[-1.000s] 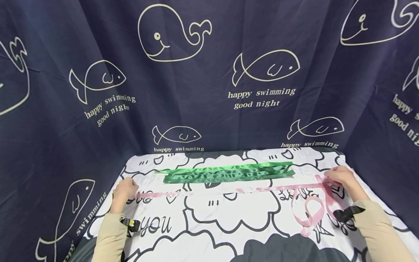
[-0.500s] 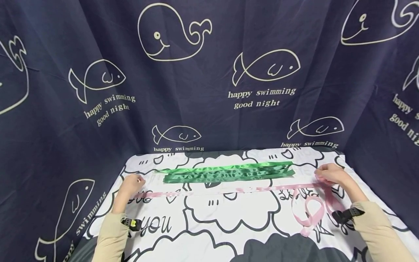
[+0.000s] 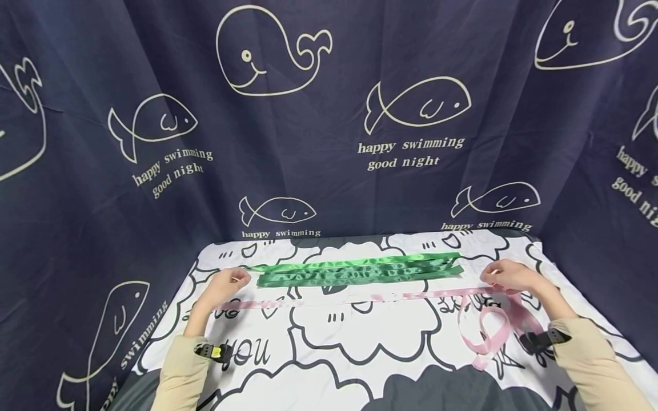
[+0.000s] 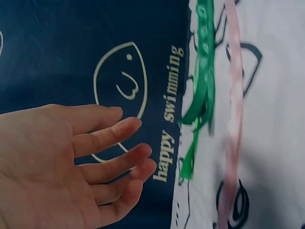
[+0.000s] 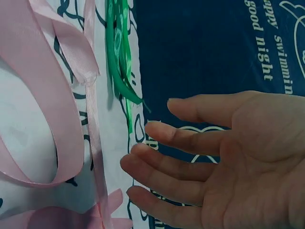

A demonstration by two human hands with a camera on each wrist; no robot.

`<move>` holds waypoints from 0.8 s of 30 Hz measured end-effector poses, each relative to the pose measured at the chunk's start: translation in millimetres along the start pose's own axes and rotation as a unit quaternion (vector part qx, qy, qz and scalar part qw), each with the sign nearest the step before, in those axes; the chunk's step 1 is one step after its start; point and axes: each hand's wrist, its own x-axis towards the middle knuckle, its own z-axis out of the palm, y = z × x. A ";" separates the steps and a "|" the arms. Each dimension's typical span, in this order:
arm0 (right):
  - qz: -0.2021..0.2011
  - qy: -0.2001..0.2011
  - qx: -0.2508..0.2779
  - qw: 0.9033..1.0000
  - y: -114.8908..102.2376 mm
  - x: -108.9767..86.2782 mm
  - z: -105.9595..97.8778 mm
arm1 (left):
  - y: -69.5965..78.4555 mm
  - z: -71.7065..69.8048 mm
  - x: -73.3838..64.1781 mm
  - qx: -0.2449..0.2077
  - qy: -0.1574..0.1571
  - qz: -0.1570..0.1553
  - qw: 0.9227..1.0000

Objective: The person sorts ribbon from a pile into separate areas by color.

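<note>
Folded green ribbons [image 3: 354, 278] lie in a long flat bundle across the cloth, dark green with a brighter green ribbon [image 3: 334, 265] along the far side. In front of them runs a pink ribbon [image 3: 426, 295], stretched nearly straight. My left hand [image 3: 223, 287] hovers just left of the bundle; in the left wrist view its fingers [image 4: 116, 157] are spread, loosely bent and hold nothing. Beyond the bundle's right end is my right hand [image 3: 514, 277], also holding nothing, its fingers [image 5: 176, 179] loosely extended in the right wrist view.
Loose pink ribbon loops [image 3: 501, 337] lie on the right, below my right hand. A white cloth [image 3: 329, 342] with black cartoon drawings covers the table. Dark blue curtains [image 3: 339, 171] with fish and whale prints stand behind and at both sides.
Both hands have left the ends of the straight pink ribbon. The left moved right and away from me, the right moved left, both toward the green bundle. The ribbons look almost unmoved.
</note>
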 end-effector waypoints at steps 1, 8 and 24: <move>-0.006 -0.005 -0.001 1.000 -0.7 -0.4 1.1 | 2.7 0.3 0.3 -0.002 0.001 0.008 1.000; -0.038 -0.053 0.006 0.998 -1.8 -3.1 11.8 | 21.9 8.5 -1.1 -0.038 -0.014 0.023 0.999; -0.217 -0.126 -0.011 0.968 9.2 -9.2 28.0 | 51.5 31.5 -2.2 -0.095 -0.097 0.099 0.986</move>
